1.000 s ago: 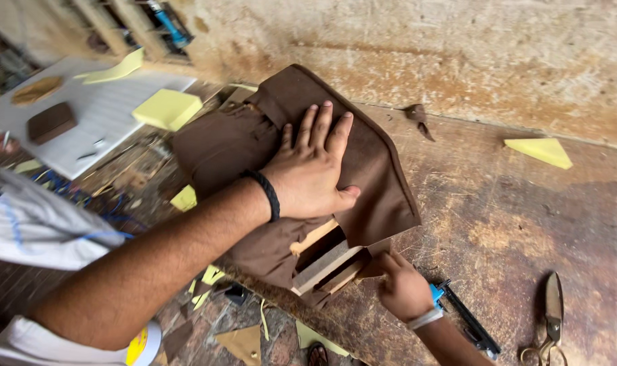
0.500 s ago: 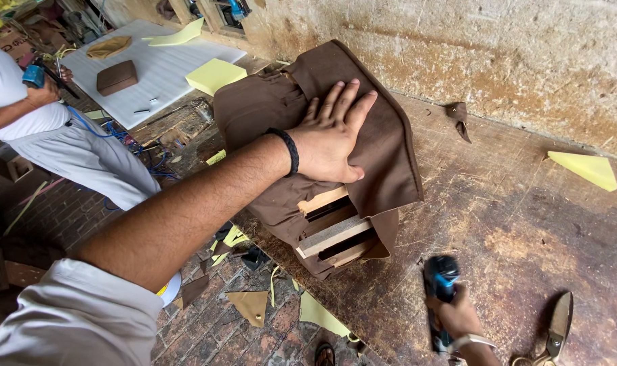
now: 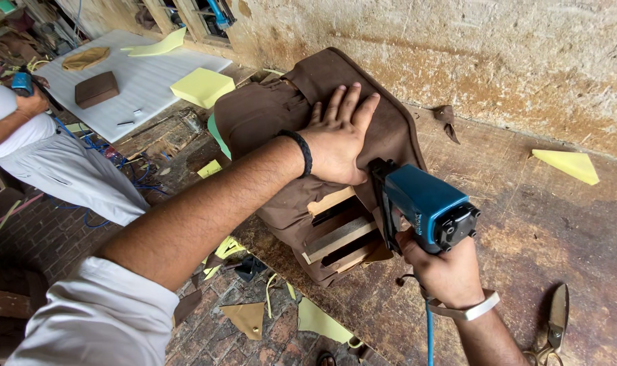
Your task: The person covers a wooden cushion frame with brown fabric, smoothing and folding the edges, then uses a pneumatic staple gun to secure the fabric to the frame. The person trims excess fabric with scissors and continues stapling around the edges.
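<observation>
My left hand (image 3: 337,137) lies flat, fingers spread, on brown fabric (image 3: 268,115) stretched over a wooden frame (image 3: 339,234) at the edge of a worn workbench (image 3: 525,224). A black band circles that wrist. My right hand (image 3: 444,271) grips a blue pneumatic staple gun (image 3: 420,203). Its black nose touches the fabric just below my left palm. A blue air hose (image 3: 429,335) hangs down from the tool. The frame's bare slats show under the fabric edge.
Scissors (image 3: 549,325) lie at the bench's right front. A yellow foam wedge (image 3: 569,165) and a brown fabric scrap (image 3: 447,118) sit near the wall. Another person (image 3: 47,163) in white stands at left by a white board (image 3: 142,85) with yellow foam (image 3: 201,87). Scraps litter the brick floor.
My right hand picked up the blue staple gun from the bench and brought it up against the fabric beside my left hand. My left hand stayed pressed on the fabric.
</observation>
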